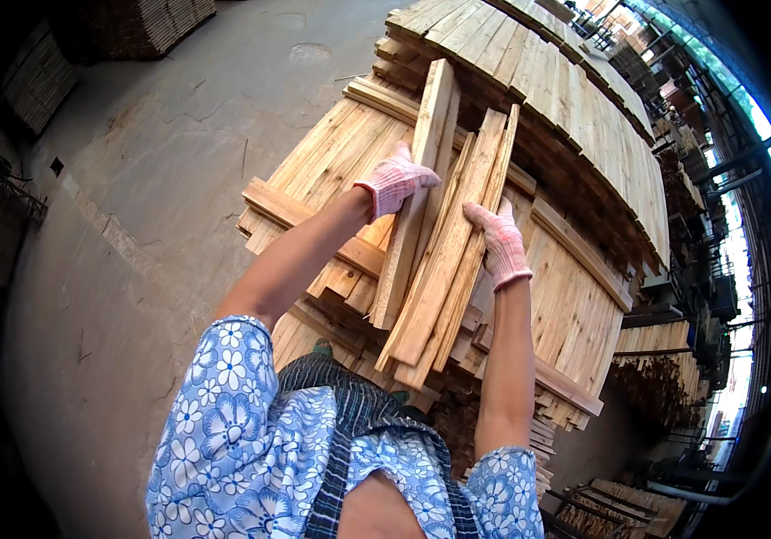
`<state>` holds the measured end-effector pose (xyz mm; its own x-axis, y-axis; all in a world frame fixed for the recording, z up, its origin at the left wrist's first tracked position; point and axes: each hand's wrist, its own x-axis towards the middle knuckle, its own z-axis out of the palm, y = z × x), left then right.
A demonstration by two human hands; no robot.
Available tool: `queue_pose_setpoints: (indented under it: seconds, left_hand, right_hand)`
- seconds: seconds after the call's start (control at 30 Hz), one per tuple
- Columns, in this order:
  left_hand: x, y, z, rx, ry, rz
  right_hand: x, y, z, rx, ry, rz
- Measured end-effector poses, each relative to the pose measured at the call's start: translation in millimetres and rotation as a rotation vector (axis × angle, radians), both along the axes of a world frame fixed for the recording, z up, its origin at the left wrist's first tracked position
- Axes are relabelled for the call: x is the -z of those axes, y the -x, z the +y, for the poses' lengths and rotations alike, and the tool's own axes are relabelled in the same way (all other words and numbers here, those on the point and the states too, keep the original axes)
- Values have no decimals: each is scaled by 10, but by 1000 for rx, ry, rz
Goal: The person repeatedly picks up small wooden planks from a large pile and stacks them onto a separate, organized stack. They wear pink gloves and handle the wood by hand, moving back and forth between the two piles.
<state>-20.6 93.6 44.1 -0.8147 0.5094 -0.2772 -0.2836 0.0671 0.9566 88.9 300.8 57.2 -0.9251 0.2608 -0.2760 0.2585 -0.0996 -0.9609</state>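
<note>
Pink-and-white knitted gloves cover both my hands. My left hand (399, 183) is closed on a long wooden board (401, 256) standing on its narrow edge, with the fingers lying over its top. To the right, my right hand (499, 242) grips the outer side of a few wooden planks (457, 242) lying side by side. A narrow gap separates the board from these planks at their far ends. Both lie lengthwise over a lower stack of boards (322, 162), whose surface is partly hidden beneath them. The fingers under the right-hand planks are hidden.
Crosswise wooden strips (282, 205) lie on the lower stack. A taller lumber stack (529, 67) rises just beyond. Grey concrete floor (152, 180) stretches to the left, with more stacked timber (156, 27) at the far left. Other wood piles (664, 341) stand to the right.
</note>
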Motion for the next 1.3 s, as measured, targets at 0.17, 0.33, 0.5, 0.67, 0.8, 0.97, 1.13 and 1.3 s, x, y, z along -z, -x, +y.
queue_pose_setpoints:
  seconds: [0.17,0.33,0.5,0.67,0.8,0.97,1.13,1.3]
  left_hand:
    - [-115,89,-418,26,-133,-232]
    - [-4,615,-1124,-39,4,-142]
    - [337,910,-1172,-79,1105,630]
    - [16,185,-267,-15,676,814]
    - [433,-140,439,-33,605,471]
    - [295,-41,288,9,491,354]
    - [-101,-326,-30,36,321,497]
    - [174,-785,485,189,637,474]
  right_hand:
    - [766,-145,895,116,-150,-42]
    - [216,-110,476,83,-790,-385]
    - [-71,-205,260,46,-908,-403]
    - [-45,-146,-493,16,-1350,-643]
    - [80,-73,-232,27,-1252,-576]
    - [-68,-326,211,81,-859,-366]
    - [-91,-647,434,103,-739,-179]
    - [-421,-686,214,86,-902,-330]
